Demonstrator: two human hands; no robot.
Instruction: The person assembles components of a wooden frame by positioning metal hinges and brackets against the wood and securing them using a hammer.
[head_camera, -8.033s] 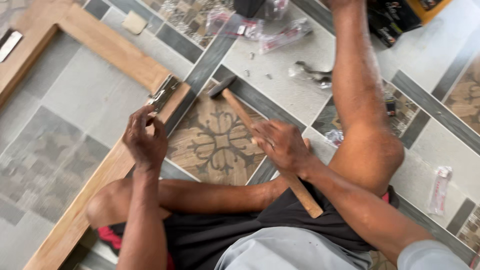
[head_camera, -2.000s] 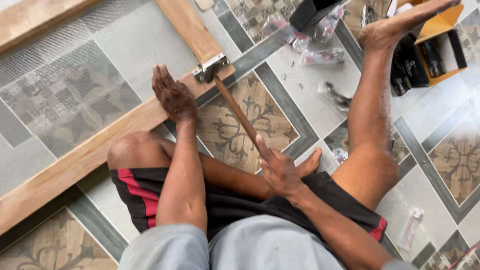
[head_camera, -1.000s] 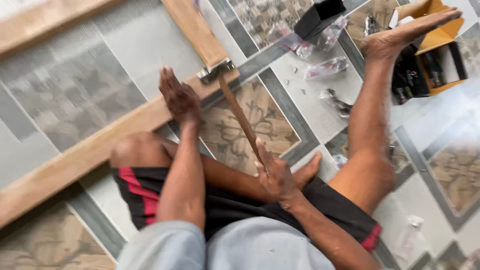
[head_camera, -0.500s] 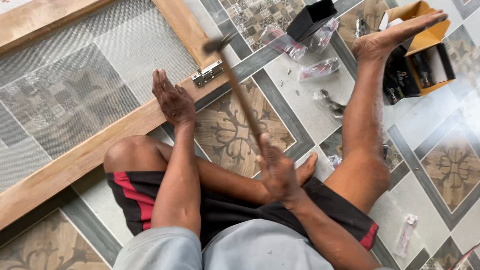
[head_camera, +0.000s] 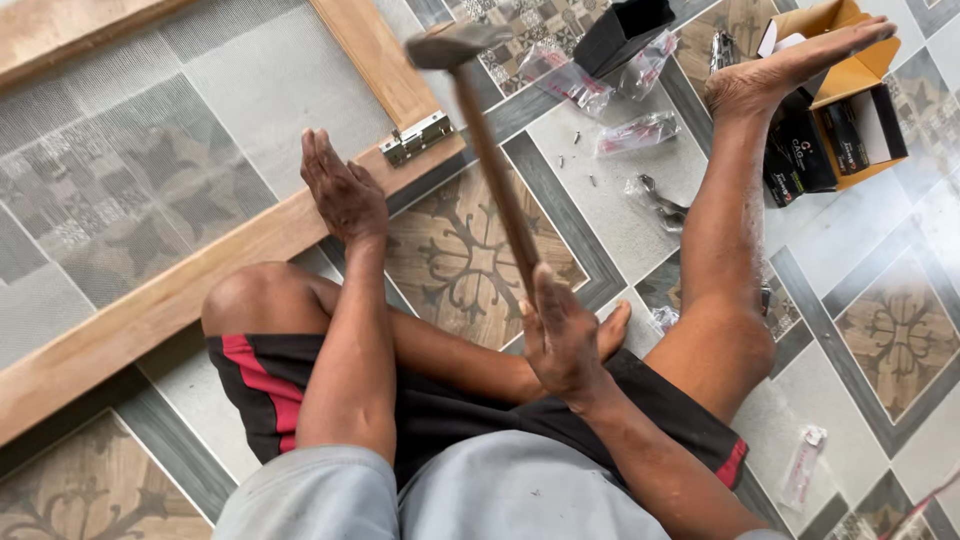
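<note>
The right hand (head_camera: 562, 335) grips a hammer (head_camera: 490, 160) low on its handle, head raised above the hinge (head_camera: 418, 138) at the corner of the wooden frame (head_camera: 200, 275) on the floor. The left hand (head_camera: 342, 190) rests flat and spread on the frame, just beside the hinge. A good blow would land squarely on the hinge, with the fingers kept clear and the frame pinned.

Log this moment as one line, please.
right hand: grips raised hammer | left hand: open, on wooden frame | hinge: at frame corner
</note>
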